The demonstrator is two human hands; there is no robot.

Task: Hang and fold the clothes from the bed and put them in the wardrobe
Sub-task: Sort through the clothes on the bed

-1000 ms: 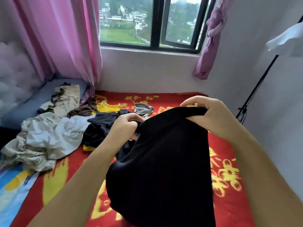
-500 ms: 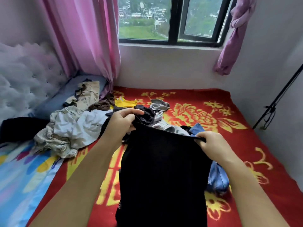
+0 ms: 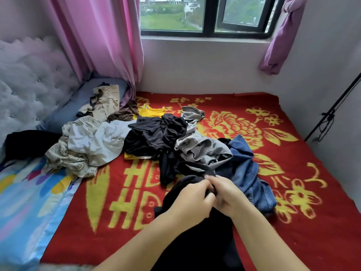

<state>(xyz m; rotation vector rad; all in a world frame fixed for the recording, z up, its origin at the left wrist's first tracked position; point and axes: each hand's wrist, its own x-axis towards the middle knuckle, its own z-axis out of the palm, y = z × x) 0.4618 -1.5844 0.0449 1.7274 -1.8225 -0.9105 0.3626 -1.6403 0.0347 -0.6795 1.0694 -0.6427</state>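
A black garment [image 3: 197, 245] hangs folded lengthwise over the near edge of the bed. My left hand [image 3: 190, 202] and my right hand [image 3: 226, 194] meet at its top edge, and both pinch the cloth there. Behind them lies a heap of clothes: a dark grey top [image 3: 154, 137], a grey garment [image 3: 201, 149], blue jeans [image 3: 248, 173], a yellow shirt [image 3: 150, 111], a white and beige patterned piece [image 3: 88, 145].
The bed carries a red blanket with yellow flowers [image 3: 283, 192] and a blue floral sheet [image 3: 25, 202] at the left. A padded headboard [image 3: 27, 83] and a grey pillow [image 3: 68, 112] stand at the far left. A black stand [image 3: 332, 108] leans along the right wall.
My two hands came together from wide apart, bringing the garment's top corners to meet. The garment dropped lower toward the bed and the view tilted down.
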